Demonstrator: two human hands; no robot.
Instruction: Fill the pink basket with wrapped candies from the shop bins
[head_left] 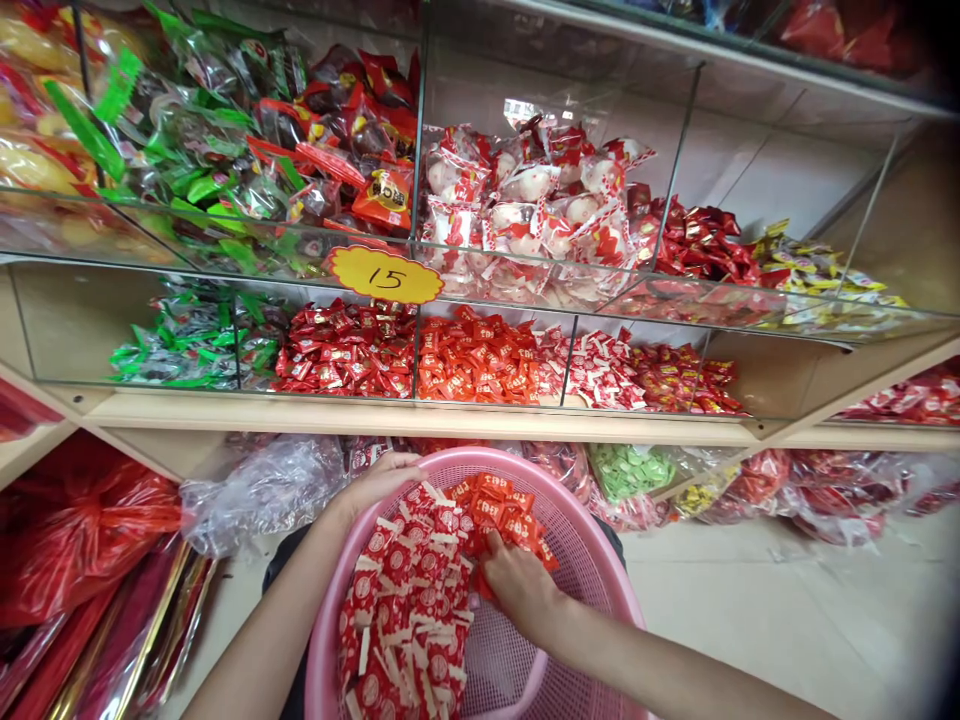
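Observation:
A pink plastic basket [335, 600] sits low in front of me, between my arms. My left hand [381, 484] grips its far left rim, fingers bent over the edge. Inside, on the left, lies a big heap of red-and-white wrapped candies [409, 590]. Orange-red wrapped candies [510, 508] are piled at the far side of the basket. My right hand [519, 588] reaches into the basket, its curled fingers closed among these orange-red candies; the fingertips are partly hidden.
Glass-fronted shelves [495, 425] hold sorted candies in compartments. A yellow price tag [386, 275] reads 15. Beneath the shelf, clear plastic bags [262, 490] and bagged green candies [630, 472] lie along the floor. A red plastic bag [82, 535] stands at left above long wrapped rolls.

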